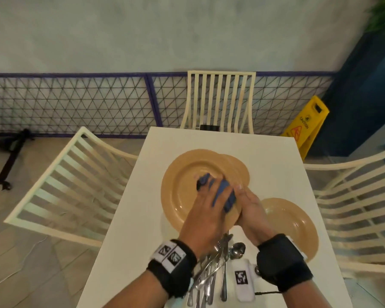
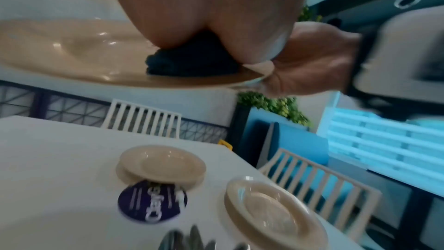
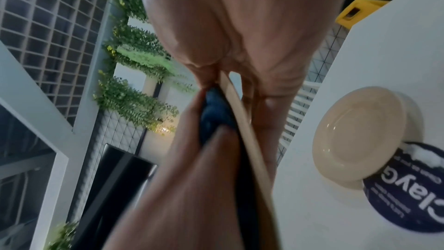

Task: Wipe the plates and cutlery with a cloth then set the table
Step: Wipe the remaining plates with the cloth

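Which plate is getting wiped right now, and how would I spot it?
Start at the white table with tan plates on it. The plate being wiped is the one lifted off it, held at its rim by the right hand. Only it has the blue cloth pressed on by the left hand.

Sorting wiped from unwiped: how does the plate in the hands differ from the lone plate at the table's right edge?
The held plate is lifted off the table, gripped by the right hand; the lone plate lies flat. The left hand presses a blue cloth on the held plate; the lone plate is bare. Both are tan.
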### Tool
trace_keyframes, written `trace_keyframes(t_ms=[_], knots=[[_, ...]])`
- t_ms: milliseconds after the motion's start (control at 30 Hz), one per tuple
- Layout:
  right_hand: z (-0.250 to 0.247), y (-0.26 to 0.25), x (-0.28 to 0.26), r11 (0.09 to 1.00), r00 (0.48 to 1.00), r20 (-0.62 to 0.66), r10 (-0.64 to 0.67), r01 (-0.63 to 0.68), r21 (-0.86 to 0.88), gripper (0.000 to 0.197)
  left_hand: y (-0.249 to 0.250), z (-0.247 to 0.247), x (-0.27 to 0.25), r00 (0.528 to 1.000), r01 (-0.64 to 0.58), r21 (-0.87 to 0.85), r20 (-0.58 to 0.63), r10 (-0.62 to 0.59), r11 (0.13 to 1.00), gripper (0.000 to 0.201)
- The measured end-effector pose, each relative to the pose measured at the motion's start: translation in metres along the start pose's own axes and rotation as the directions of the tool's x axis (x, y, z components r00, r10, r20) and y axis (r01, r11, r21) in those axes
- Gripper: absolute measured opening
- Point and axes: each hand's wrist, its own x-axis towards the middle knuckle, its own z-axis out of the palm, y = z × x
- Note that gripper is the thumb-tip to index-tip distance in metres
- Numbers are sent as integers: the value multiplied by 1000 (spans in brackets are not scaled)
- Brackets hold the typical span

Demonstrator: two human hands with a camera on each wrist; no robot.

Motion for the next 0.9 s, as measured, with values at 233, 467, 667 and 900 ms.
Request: trace_keyframes(t_ms=[233,467,667,900], knots=[[-26,14,-6,993,998,-33,52,-56,-108,40,-103,-11,-43,997,-69,253,57,57,965,69],[19,23,1,997,991,110,78,-74,-37,38,-46,-13,11,991,109,49,-88,-104,993,74],[-12,16,15,996,995,-61,83,-84,-15,38,-43,14,-40,980,-99,54,181,88,994,74],[-10,52,17,993,995,-71,67,-73,-90,40,-129,-1,-103,962,222,67,146,-230,973,57]])
